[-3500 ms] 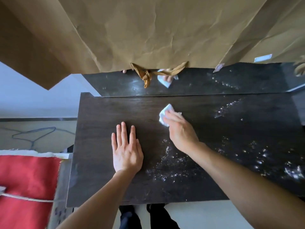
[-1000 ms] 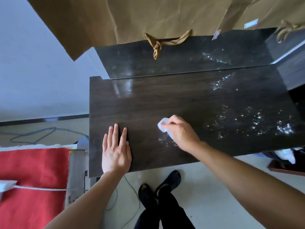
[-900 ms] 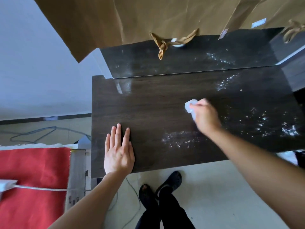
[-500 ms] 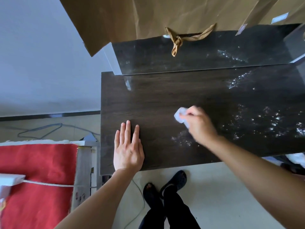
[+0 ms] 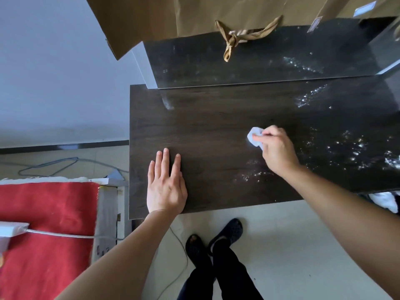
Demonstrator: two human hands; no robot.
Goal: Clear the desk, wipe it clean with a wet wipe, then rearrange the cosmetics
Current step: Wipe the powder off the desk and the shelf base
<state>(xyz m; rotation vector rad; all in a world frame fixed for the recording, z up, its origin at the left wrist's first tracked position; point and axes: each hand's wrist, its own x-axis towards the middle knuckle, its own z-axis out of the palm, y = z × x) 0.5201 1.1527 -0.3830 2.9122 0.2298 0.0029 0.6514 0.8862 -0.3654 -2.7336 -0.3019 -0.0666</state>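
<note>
The dark wooden desk (image 5: 216, 118) is seen from above. The left hand (image 5: 165, 187) is laid flat on it near the front left corner, palm down, with the fingers straight and close together and nothing held. The right hand (image 5: 278, 151) is placed further right and further back. A crumpled white wet wipe (image 5: 254, 136) is pinched between its thumb and curled fingers and pressed against the desktop, roughly in the middle of the surface. A small patch of droplets (image 5: 253, 174) is seen just in front of the right wrist, and a wider scatter of wet specks (image 5: 355, 148) is spread over the right part of the desk; the left part is matt. A glossy dark panel (image 5: 259, 61) is stood upright along the back edge (whether it is a mirror or polished board cannot be told), and bright specks are shown on it as well. A brown paper bag (image 5: 216, 11) is set above the panel, with its knotted handle (image 5: 232, 37) hanging down in front. To the left of the desk and lower, a red cloth (image 5: 47, 224) is crossed by a white cable (image 5: 60, 234). Two feet in dark slippers (image 5: 227, 232) are planted on the pale floor (image 5: 292, 245) in front of the desk.
</note>
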